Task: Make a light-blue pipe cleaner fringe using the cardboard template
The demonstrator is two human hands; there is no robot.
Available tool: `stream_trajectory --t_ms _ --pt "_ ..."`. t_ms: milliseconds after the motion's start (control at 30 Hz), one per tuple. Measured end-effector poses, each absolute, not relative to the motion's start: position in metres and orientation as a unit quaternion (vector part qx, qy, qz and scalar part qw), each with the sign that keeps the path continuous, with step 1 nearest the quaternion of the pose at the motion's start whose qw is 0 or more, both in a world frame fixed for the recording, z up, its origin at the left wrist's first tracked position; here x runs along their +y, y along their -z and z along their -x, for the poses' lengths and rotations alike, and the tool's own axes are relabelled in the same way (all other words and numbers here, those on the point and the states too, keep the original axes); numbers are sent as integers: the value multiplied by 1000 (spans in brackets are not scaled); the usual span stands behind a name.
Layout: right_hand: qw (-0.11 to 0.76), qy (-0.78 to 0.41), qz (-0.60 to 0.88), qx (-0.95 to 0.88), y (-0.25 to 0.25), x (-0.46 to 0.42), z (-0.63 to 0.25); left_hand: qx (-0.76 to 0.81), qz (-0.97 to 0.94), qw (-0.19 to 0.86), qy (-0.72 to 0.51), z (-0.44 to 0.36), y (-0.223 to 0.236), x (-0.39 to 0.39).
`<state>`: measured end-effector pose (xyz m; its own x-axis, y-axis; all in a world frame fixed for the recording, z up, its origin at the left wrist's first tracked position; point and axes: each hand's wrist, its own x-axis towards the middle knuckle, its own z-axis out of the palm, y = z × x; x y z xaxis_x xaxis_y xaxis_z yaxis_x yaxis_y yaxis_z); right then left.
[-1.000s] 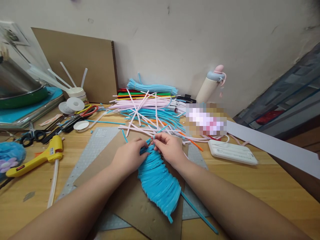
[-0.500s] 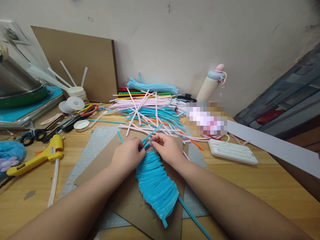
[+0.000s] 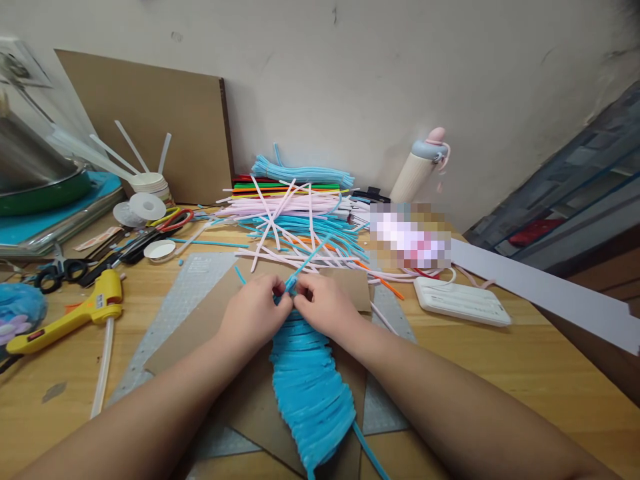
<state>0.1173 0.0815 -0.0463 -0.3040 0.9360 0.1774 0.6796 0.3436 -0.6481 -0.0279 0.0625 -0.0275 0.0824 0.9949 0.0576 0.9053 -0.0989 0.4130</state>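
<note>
A flat woven piece of blue pipe cleaners (image 3: 310, 387) lies on a brown cardboard sheet (image 3: 200, 327) in front of me. My left hand (image 3: 255, 313) and my right hand (image 3: 325, 307) meet at its far end, both closed in a pinch on a loose blue pipe cleaner (image 3: 307, 261) that sticks up and away from between the fingers. A blue stem trails out from the piece's near end toward the table's front edge.
A heap of pink, blue and coloured pipe cleaners (image 3: 295, 213) lies behind my hands. A yellow glue gun (image 3: 75, 313), scissors (image 3: 55, 270) and tape rolls lie at the left. A white power bank (image 3: 463, 301) and a bottle (image 3: 417, 170) sit to the right.
My hands have drawn closer together at the far end of the woven piece, and the piece has slid toward me.
</note>
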Motion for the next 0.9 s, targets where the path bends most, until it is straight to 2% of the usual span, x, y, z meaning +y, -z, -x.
stream_trajectory --t_ms 400,667,900 --pt "264 -261 581 -725 45 80 -118 648 -739 101 -154 22 27 57" --pt "334 -340 511 -715 54 83 -120 656 -708 176 -191 27 31 59" --pt "347 -448 504 -652 58 86 -124 652 -695 215 -214 30 33 59"
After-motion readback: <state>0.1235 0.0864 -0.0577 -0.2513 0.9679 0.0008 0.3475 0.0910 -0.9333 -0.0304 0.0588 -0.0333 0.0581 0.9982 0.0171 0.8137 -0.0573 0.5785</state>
